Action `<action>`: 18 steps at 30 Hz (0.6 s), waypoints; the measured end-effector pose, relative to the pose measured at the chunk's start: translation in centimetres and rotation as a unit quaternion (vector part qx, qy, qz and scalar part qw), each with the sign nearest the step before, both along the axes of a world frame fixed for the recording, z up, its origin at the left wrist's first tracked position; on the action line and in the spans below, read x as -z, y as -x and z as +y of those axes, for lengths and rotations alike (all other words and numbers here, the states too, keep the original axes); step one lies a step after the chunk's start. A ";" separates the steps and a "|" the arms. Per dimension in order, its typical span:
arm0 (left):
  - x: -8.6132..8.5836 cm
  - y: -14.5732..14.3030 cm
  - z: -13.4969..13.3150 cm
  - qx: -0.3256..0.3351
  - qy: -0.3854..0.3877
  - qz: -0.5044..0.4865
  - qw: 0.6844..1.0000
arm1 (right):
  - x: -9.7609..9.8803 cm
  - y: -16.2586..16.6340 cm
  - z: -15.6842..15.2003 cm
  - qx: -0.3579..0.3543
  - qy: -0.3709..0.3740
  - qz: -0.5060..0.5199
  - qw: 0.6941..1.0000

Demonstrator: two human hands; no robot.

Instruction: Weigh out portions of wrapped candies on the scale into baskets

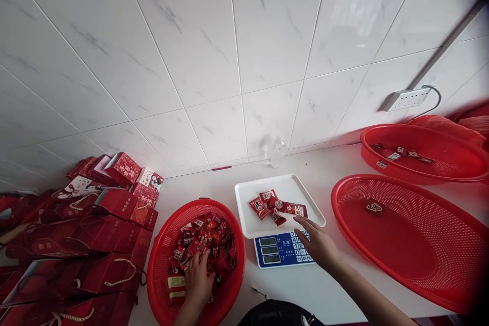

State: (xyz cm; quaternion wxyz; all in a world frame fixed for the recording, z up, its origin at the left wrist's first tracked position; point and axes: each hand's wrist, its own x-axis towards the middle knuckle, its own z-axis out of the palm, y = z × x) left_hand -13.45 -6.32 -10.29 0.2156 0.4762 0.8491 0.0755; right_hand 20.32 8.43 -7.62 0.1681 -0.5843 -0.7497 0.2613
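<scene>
Red packets, wrapped, are filling a basket left of the scale; more are lying on its tray.
One left hand, fingers among packets, grip not discernible, is reaching there.
One right hand, fingers loosely apart, is hovering over the scale's keypad.
</scene>
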 end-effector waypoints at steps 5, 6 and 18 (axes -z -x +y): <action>0.1 -1.3 4.3 0.079 0.020 0.046 0.996 | -0.6 -0.3 -1.1 0.005 0.019 0.034 0.999; 0.1 -1.6 5.1 0.080 0.028 0.053 0.995 | -0.7 -0.3 -1.3 0.003 0.024 0.041 0.999; 0.4 0.1 5.1 -0.010 -0.122 -0.098 0.988 | -0.9 -1.4 -3.9 0.015 0.068 0.108 0.992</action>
